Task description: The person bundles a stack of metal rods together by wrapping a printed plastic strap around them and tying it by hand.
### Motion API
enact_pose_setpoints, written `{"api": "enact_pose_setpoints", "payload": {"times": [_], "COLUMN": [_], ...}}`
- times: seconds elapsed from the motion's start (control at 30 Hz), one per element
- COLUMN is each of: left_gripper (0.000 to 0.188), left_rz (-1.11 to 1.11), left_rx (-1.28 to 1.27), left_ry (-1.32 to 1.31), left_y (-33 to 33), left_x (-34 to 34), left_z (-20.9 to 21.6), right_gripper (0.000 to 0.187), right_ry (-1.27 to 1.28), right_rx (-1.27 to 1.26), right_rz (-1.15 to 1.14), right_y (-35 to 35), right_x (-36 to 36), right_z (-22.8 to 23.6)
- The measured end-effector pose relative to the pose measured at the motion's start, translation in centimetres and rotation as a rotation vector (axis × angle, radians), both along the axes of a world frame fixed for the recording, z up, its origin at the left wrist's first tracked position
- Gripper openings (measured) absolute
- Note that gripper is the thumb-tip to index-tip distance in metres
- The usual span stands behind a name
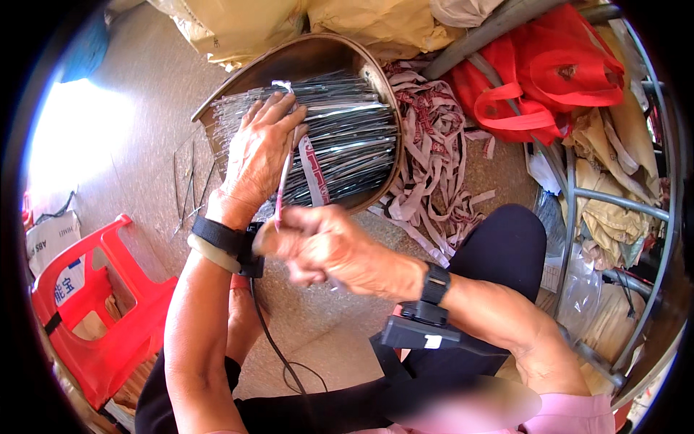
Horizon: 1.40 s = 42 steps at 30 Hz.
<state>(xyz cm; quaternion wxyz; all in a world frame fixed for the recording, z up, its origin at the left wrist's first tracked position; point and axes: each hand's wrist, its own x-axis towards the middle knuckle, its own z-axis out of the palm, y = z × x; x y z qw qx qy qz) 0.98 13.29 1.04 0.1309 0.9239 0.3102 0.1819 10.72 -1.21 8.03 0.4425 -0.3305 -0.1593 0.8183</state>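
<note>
Strip (283, 181) between both hands (260, 155) (329, 246)

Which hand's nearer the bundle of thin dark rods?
Left. The left hand lies over the left part of the bundle of rods; the right hand is off its near side, closer to the person's body.

Sacks (246, 29) and red plastic seat (108, 343) around a speckled floor (155, 50).
The yellowish sacks line the floor's far edge, with a blue bag (87, 50) at its far left corner; a white printed package (54, 235) lies by the seat at the left edge; along the right edge stand a metal rack (622, 205), a red cloth bag (564, 94) and clear plastic (582, 296).
</note>
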Motion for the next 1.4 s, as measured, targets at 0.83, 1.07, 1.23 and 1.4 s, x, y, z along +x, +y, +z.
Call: {"api": "enact_pose_setpoints", "payload": {"times": [0.83,1.07,1.23,1.4], "left_gripper": [0.085,0.106,0.095,0.104], "left_rz": [-0.300,-0.079,0.027,0.066], "left_rx": [-0.291,-0.027,0.024,-0.014], "left_ry": [0.409,0.251,0.241,0.344], "left_y": [2.3,-1.4,0.2,6.4], "left_x": [-1.2,0.3,1.5,1.2], "left_z": [5.3,1.6,-0.8,-2.5], "right_gripper": [0.020,0.024,0.020,0.017], "right_ry": [-1.557,-1.485,-1.470,-1.603], "right_rx": [0.527,0.434,0.580,0.693], "right_rz": [-0.101,-0.238,-0.217,0.093], "right_y": [0.5,0.5,1.5,7.2], "right_x": [2.1,0.7,0.4,1.0], "right_z": [-2.4,-2.9,-3.2,-2.5]}}
